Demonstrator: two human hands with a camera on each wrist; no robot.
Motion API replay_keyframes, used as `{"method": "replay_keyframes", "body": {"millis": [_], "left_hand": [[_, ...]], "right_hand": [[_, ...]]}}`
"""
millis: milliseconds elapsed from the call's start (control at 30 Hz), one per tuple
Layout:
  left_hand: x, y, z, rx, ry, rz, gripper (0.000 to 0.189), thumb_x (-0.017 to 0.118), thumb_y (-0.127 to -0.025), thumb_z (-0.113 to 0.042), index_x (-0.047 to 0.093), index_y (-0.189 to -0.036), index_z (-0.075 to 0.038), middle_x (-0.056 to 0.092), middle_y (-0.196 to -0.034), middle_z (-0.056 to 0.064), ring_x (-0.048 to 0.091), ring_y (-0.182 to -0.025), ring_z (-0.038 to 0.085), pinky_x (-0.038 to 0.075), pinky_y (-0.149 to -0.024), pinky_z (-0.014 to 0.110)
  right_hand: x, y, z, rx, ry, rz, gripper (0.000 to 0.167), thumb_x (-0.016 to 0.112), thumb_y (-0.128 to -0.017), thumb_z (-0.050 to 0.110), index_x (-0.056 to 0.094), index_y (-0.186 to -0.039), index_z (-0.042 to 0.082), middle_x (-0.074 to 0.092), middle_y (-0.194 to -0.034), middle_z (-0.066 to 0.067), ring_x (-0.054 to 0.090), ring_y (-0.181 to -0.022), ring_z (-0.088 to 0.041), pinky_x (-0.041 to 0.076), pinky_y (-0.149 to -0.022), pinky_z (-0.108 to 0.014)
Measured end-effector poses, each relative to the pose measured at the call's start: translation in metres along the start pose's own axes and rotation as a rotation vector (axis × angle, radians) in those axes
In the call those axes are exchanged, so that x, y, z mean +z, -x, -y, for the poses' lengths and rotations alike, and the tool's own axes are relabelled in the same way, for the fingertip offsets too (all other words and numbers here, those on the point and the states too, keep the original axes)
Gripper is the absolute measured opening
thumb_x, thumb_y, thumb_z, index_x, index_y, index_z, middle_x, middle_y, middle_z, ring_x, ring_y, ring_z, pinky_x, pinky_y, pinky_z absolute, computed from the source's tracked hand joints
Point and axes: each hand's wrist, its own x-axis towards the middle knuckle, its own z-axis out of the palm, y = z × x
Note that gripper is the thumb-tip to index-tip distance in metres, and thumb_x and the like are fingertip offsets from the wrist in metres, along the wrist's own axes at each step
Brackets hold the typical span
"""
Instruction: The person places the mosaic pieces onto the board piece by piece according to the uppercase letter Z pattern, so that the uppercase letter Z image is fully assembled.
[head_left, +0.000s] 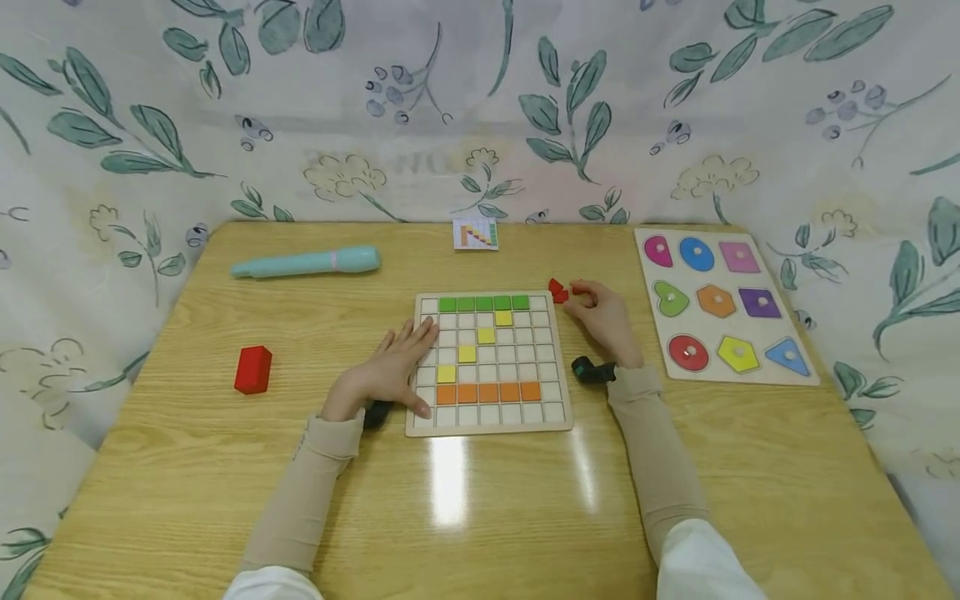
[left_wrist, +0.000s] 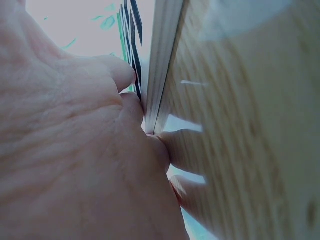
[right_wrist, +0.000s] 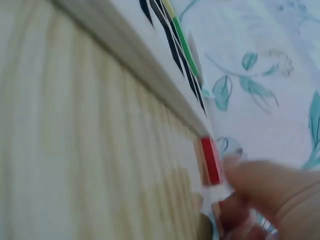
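Note:
My left hand (head_left: 386, 375) lies with spread fingers over the left edge of a square grid board (head_left: 552, 392), its fingertips and thumb on the board. On the grid, green tiles (head_left: 483, 303) form a row at the far side, yellow tiles (head_left: 486, 335) run diagonally, and orange tiles (head_left: 488, 392) make a near row. Just off the board's far right corner lie a few small red tiles (head_left: 557, 292). Beside them is my right hand (head_left: 606, 321), fingers bent, thumb and index finger apart. The right wrist view has a red tile (right_wrist: 211, 161) right by the thumb.
A red block (head_left: 253, 370) stands at the left, with a turquoise pen-shaped object (head_left: 307, 262) farther back. A small pattern card (head_left: 476, 235) is at the table's far edge. To the right lies a shape puzzle board (head_left: 731, 367). A patterned curtain (head_left: 480, 108) hangs behind.

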Motion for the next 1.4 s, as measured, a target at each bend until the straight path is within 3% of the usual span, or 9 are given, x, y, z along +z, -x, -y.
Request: {"method": "replay_keyframes", "body": {"millis": [267,433,600,833,933,1100,1167,1267,1400], "left_hand": [[-0.002,0.001,-0.001,0.002,0.007,0.009,0.134,0.087,-0.061,-0.041,-0.002,-0.156,-0.007,-0.012,-0.163,0.011,-0.018,-0.149,0.037,-0.012,-0.119,0.058],[-0.001,0.000,0.000,0.000,-0.001,0.002,0.134,0.088,-0.061,-0.040,-0.002,-0.156,-0.007,-0.012,-0.163,0.011,-0.017,-0.149,0.037,-0.012,-0.119,0.058],[0.000,0.001,0.000,0.000,0.001,0.004,0.134,0.088,-0.061,-0.040,-0.002,-0.156,-0.008,-0.012,-0.164,0.011,-0.017,-0.149,0.036,-0.012,-0.119,0.057],[-0.001,0.001,0.000,0.001,0.008,0.009,0.135,0.088,-0.061,-0.041,-0.002,-0.156,-0.008,-0.012,-0.164,0.011,-0.017,-0.149,0.036,-0.011,-0.120,0.057],[-0.001,0.001,0.001,0.001,0.009,0.010,0.135,0.087,-0.061,-0.042,-0.003,-0.156,-0.008,-0.012,-0.164,0.011,-0.017,-0.149,0.036,-0.011,-0.120,0.057],[-0.001,0.000,0.000,0.001,0.007,0.009,0.135,0.087,-0.061,-0.042,-0.003,-0.156,-0.008,-0.013,-0.163,0.011,-0.017,-0.149,0.037,-0.012,-0.119,0.057],[-0.001,0.000,0.001,0.001,0.009,0.005,0.135,0.087,-0.061,-0.041,-0.002,-0.156,-0.007,-0.013,-0.163,0.011,-0.017,-0.149,0.037,-0.012,-0.119,0.058],[-0.001,0.000,0.001,0.000,0.009,0.002,0.135,0.087,-0.061,-0.041,-0.002,-0.156,-0.007,-0.012,-0.163,0.011,-0.017,-0.149,0.037,-0.012,-0.119,0.058],[-0.002,0.000,0.000,0.001,0.006,0.000,0.135,0.087,-0.061,-0.041,-0.001,-0.156,-0.007,-0.012,-0.163,0.012,-0.017,-0.149,0.038,-0.012,-0.119,0.058]], "right_hand": [[0.005,0.000,0.008,-0.080,0.208,0.000,0.038,0.062,-0.094,0.018,0.062,-0.129,0.005,0.059,-0.078,-0.009,0.045,-0.065,-0.017,0.035,-0.059,-0.026],[0.006,0.000,0.006,-0.077,0.244,0.006,0.033,0.063,-0.094,0.020,0.064,-0.121,0.002,0.059,-0.081,-0.011,0.049,-0.069,-0.021,0.037,-0.063,-0.028],[0.003,0.000,0.004,-0.032,0.228,0.063,0.029,0.064,-0.092,0.020,0.059,-0.114,0.001,0.061,-0.086,-0.012,0.055,-0.077,-0.023,0.040,-0.069,-0.027],[0.000,0.003,0.010,-0.036,0.250,0.129,0.020,0.061,-0.089,0.015,0.067,-0.105,0.005,0.065,-0.089,-0.011,0.054,-0.077,-0.021,0.040,-0.069,-0.028],[0.000,0.003,0.007,-0.030,0.175,0.125,0.018,0.060,-0.091,0.016,0.067,-0.106,0.008,0.064,-0.090,-0.007,0.051,-0.076,-0.016,0.039,-0.069,-0.025],[-0.004,0.004,0.001,0.032,-0.188,0.146,0.021,0.055,-0.097,0.016,0.058,-0.113,0.003,0.063,-0.083,0.005,0.047,-0.063,-0.009,0.040,-0.056,-0.020],[-0.005,0.004,0.002,0.047,-0.286,0.158,0.025,0.053,-0.099,0.020,0.057,-0.116,0.002,0.063,-0.081,0.008,0.047,-0.060,-0.008,0.041,-0.051,-0.020],[-0.002,0.005,0.006,0.054,-0.282,0.178,0.028,0.052,-0.100,0.027,0.058,-0.114,0.003,0.066,-0.084,0.008,0.048,-0.061,-0.008,0.041,-0.053,-0.018],[0.007,0.003,0.011,0.038,-0.293,0.224,0.027,0.049,-0.102,0.023,0.052,-0.117,0.001,0.071,-0.094,-0.007,0.046,-0.058,-0.008,0.039,-0.051,-0.018]]}}
